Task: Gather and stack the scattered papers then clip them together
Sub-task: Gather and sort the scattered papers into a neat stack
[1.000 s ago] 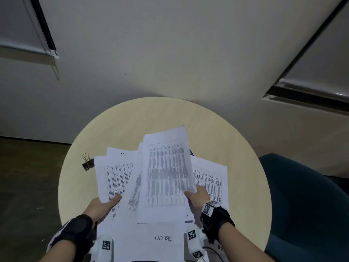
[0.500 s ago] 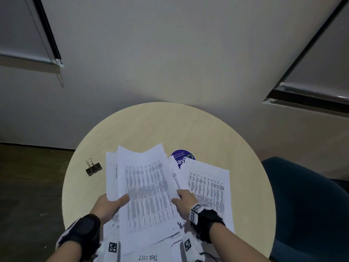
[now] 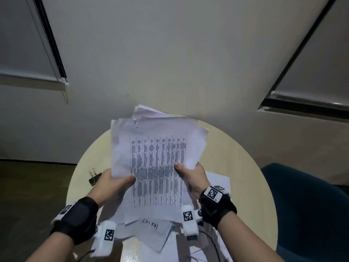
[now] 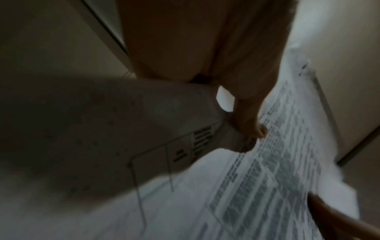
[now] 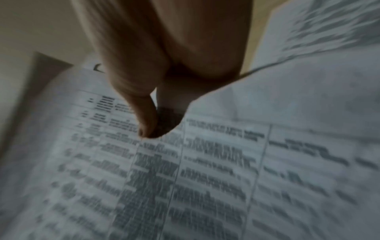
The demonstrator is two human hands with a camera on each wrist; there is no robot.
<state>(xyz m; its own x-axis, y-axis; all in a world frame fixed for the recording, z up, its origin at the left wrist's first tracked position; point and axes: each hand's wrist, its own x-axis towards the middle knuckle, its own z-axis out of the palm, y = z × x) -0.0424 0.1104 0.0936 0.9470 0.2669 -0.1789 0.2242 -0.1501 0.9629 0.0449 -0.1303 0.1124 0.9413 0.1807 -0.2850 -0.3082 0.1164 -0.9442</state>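
A loose stack of printed papers (image 3: 156, 163) is lifted off the round table and tilted up toward me, its edges uneven. My left hand (image 3: 115, 183) grips the stack's left edge, thumb on the top sheet (image 4: 277, 162). My right hand (image 3: 190, 175) pinches the right edge, thumb on the printed table (image 5: 205, 170). One more sheet (image 3: 219, 181) lies flat on the table behind my right wrist. A black binder clip (image 3: 93, 178) sits on the table just left of my left hand.
The round beige table (image 3: 245, 167) stands against a pale wall (image 3: 170, 53). A dark blue chair (image 3: 311, 214) stands at the right. Cables (image 3: 209, 244) trail near the table's front edge. Dark floor (image 3: 28, 195) lies to the left.
Both hands have pulled the spread sheets together and raised them from the tabletop into one upright bundle. The blue sticker seen earlier is now hidden behind the papers.
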